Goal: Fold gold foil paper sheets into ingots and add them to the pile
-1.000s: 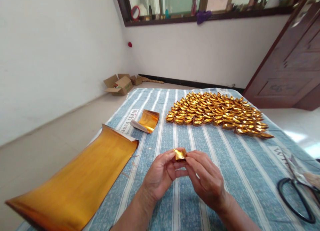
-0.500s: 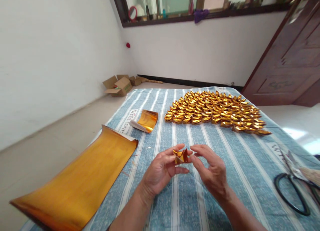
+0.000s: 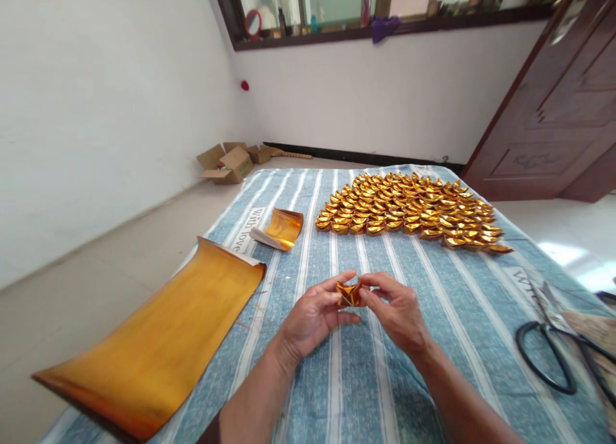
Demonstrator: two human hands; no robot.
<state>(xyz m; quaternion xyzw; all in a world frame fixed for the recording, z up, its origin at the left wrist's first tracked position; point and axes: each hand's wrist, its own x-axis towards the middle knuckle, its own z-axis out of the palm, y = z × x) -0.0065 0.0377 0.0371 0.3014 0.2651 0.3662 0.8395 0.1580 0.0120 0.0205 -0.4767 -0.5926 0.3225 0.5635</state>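
Observation:
A small folded gold foil paper ingot (image 3: 349,294) is held between both hands above the striped blue cloth. My left hand (image 3: 312,312) pinches its left end between thumb and fingers, with the lower fingers stretched beneath it. On the other end, the thumb and fingertips of my right hand (image 3: 394,306) are closed. Beyond the hands, many finished-looking gold paper ingots (image 3: 409,206) stand in tight rows. To the left lie a small stack of gold foil paper (image 3: 283,229) and a long stack of larger gold sheets (image 3: 163,328), both curling at the edges.
Black-handled scissors (image 3: 548,348) lie at the right side of the cloth-covered surface (image 3: 409,380), beside a brown object (image 3: 587,332). Open cardboard boxes (image 3: 231,165) sit on the floor by the wall. A dark red door (image 3: 543,123) stands at the right.
My right hand has moved in to the left and its fingertips have closed on the ingot's right end. The ingot looks more drawn together. The whole view has shifted slightly.

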